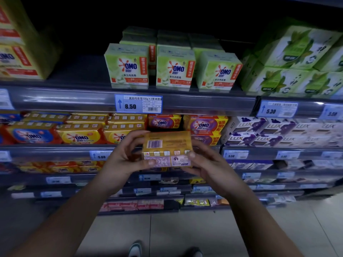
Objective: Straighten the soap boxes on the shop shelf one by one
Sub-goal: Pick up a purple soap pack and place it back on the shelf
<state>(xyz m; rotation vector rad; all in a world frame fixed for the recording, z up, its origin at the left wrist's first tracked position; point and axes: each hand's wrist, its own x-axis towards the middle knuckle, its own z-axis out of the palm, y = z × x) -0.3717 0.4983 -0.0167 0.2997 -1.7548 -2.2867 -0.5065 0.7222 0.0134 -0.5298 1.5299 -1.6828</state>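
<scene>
1. Our left hand (124,158) grips the left end of the soap box (166,148), thumb on its near face.
2. We hold the soap box between both hands, clear of the shelf (61,149), barcode side towards us, in front of the purple OMO packs (203,126).
3. Our right hand (205,166) clamps the box's right end.

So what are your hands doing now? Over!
Left hand and right hand both gripping one soap box, barcode side up, off the shelf. Nothing in the way.
</scene>
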